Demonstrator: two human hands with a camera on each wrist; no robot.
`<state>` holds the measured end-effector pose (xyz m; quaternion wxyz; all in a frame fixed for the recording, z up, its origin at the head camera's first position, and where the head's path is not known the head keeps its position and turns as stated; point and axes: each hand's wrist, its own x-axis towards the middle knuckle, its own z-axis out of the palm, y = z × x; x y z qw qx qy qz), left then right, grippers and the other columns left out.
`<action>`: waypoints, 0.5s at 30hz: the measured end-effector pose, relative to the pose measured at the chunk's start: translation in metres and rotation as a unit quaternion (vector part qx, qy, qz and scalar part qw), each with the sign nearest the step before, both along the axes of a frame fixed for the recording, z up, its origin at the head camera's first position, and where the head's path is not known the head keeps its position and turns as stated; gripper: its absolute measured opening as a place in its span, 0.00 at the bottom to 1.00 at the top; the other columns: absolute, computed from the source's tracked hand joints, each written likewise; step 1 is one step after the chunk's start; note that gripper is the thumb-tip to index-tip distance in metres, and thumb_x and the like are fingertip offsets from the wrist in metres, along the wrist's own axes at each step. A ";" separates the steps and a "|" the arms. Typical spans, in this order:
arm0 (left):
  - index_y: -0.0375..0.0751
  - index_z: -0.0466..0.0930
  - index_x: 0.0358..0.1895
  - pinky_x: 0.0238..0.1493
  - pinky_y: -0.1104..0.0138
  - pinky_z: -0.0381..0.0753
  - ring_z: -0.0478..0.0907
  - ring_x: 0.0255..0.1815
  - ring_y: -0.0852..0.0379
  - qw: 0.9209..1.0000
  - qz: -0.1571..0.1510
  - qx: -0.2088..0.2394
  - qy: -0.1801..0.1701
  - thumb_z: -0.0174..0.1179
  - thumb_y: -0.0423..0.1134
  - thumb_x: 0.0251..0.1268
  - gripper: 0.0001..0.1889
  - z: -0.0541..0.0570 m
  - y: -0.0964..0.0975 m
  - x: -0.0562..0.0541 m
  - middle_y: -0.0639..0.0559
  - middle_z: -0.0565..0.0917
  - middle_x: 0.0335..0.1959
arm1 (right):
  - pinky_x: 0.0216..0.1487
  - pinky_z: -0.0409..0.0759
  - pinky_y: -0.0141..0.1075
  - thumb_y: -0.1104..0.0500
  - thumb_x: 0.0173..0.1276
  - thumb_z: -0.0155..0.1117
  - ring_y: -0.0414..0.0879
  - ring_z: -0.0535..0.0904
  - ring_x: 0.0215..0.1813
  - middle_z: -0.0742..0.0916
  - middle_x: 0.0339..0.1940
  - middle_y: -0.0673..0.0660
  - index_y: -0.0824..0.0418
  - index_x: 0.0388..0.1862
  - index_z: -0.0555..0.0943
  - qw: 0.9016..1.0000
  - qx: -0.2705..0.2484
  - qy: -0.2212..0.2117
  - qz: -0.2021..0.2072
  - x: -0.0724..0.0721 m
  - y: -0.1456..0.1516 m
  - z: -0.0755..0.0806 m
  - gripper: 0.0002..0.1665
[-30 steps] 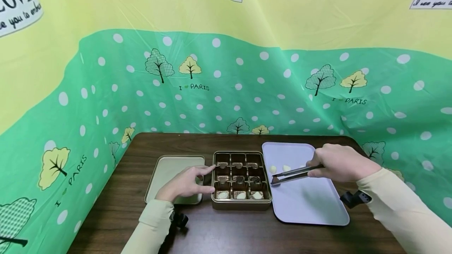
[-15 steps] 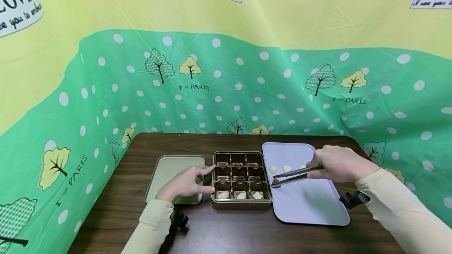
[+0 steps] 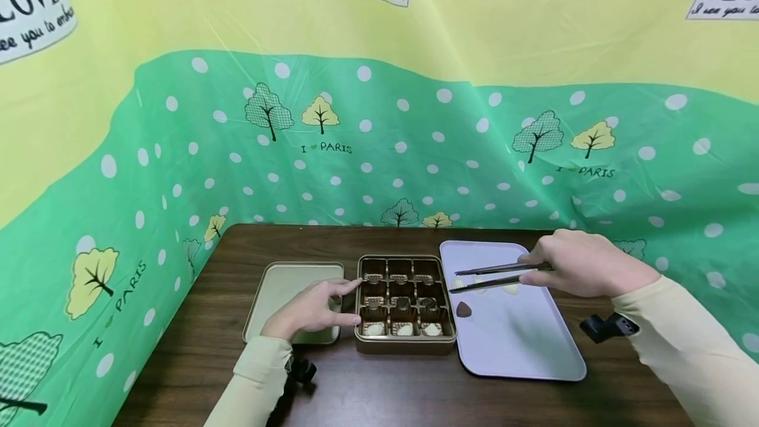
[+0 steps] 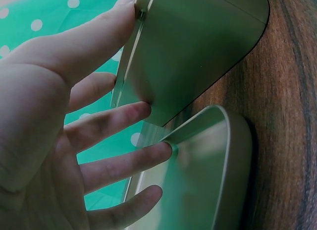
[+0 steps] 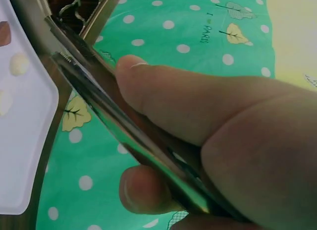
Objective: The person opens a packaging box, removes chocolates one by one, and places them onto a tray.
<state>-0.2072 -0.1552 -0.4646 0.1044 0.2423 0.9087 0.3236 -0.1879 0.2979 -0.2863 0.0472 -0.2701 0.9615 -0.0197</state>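
Observation:
My right hand [image 3: 572, 262] grips metal tongs [image 3: 487, 284], their tips apart with nothing between them. They hover over the left side of a lilac tray [image 3: 516, 348], overlapping some whitish chocolates [image 3: 511, 289]. A brown triangular chocolate [image 3: 464, 309] lies on the tray just in front of the tips. To the left stands a gold tin box [image 3: 406, 348] with a brown divided insert. White chocolates [image 3: 373, 328] fill its front row; dark chocolates [image 3: 403, 303] sit in the middle row. Fingers spread, my left hand [image 3: 311, 308] touches the box's left side with thumb and index finger.
A shallow gold lid [image 3: 293, 275] lies left of the box, partly under my left hand. All stands on a dark wooden table [image 3: 356, 394], with a printed green and yellow curtain [image 3: 356, 104] behind its far edge.
The tongs have come off the brown chocolate, leaving it on the tray. Their tips have spread and moved up and away toward the whitish chocolates. My left hand stays in place.

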 end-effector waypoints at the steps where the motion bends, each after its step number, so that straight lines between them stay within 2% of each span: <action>1: 0.55 0.66 0.81 0.76 0.42 0.67 0.70 0.76 0.38 1.000 0.002 -0.001 -0.001 0.74 0.60 0.62 0.45 0.000 0.000 0.000 0.39 0.69 0.79 | 0.19 0.67 0.33 0.43 0.68 0.75 0.33 0.70 0.23 0.94 0.41 0.52 0.57 0.48 0.93 1.000 -0.002 0.003 0.002 0.000 -0.001 0.001 0.21; 4: 0.56 0.67 0.81 0.77 0.42 0.66 0.67 0.77 0.36 1.000 0.003 0.003 0.000 0.74 0.60 0.62 0.44 0.001 -0.001 0.001 0.38 0.69 0.79 | 0.21 0.73 0.33 0.43 0.68 0.75 0.34 0.78 0.27 0.94 0.43 0.53 0.56 0.49 0.93 1.000 -0.002 0.017 0.015 0.001 -0.006 0.005 0.21; 7: 0.56 0.67 0.81 0.77 0.41 0.66 0.66 0.78 0.35 1.000 0.002 0.004 0.002 0.74 0.59 0.62 0.44 0.000 -0.001 0.001 0.38 0.69 0.79 | 0.27 0.83 0.38 0.41 0.68 0.74 0.40 0.88 0.35 0.94 0.45 0.53 0.56 0.50 0.93 0.999 -0.004 0.031 0.034 0.000 -0.012 0.009 0.23; 11: 0.55 0.67 0.81 0.77 0.41 0.66 0.66 0.78 0.35 1.000 0.001 0.007 0.003 0.74 0.59 0.62 0.44 -0.001 -0.001 0.002 0.38 0.69 0.79 | 0.32 0.87 0.42 0.40 0.69 0.74 0.43 0.90 0.40 0.94 0.46 0.51 0.55 0.51 0.93 0.997 -0.013 0.044 0.056 -0.001 -0.023 0.012 0.23; 15: 0.55 0.67 0.81 0.77 0.42 0.66 0.66 0.78 0.35 1.000 0.003 0.009 0.001 0.74 0.60 0.62 0.44 -0.001 -0.001 0.001 0.38 0.69 0.79 | 0.30 0.85 0.40 0.42 0.69 0.74 0.41 0.90 0.39 0.94 0.46 0.50 0.53 0.51 0.93 0.996 -0.020 0.054 0.074 -0.003 -0.036 0.014 0.21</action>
